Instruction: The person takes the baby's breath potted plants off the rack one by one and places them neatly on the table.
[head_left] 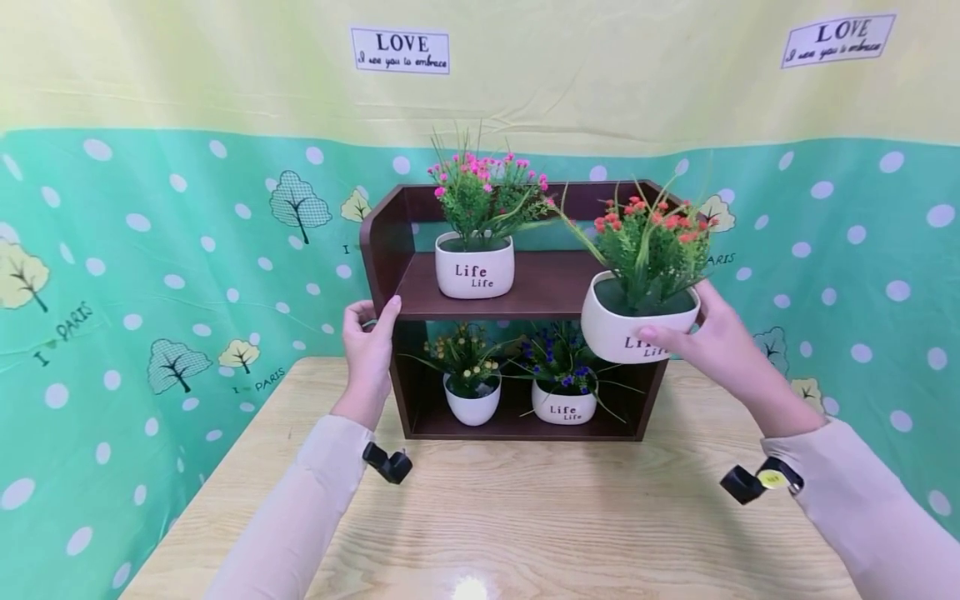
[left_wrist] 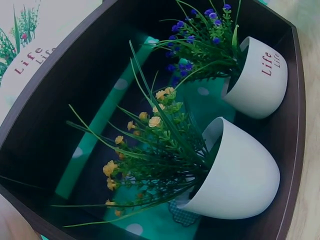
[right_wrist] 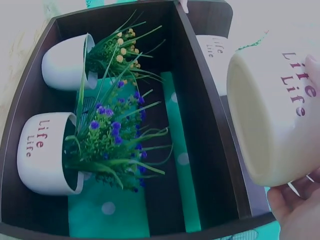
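Observation:
My right hand (head_left: 723, 350) grips a white pot of orange-red artificial flowers (head_left: 611, 329), thumb across its front and fingers around the far side. This pot is held up at the upper shelf's right part, and its underside shows in the right wrist view. My left hand (head_left: 366, 358) holds the left side panel of the dark brown shelf (head_left: 480, 310), its thumb on the front edge. A pot of pink flowers (head_left: 475, 271) stands on the upper shelf's left. Below stand a pot of yellow flowers (left_wrist: 237, 175) and a pot of blue-purple flowers (right_wrist: 47, 150).
The shelf stands on a light wooden table (head_left: 480, 517). Behind it hangs a green and cream curtain (head_left: 225, 208) with dots and printed trees. Each sleeve carries a small black wrist camera, one at the left wrist (head_left: 387, 463) and one at the right (head_left: 744, 483).

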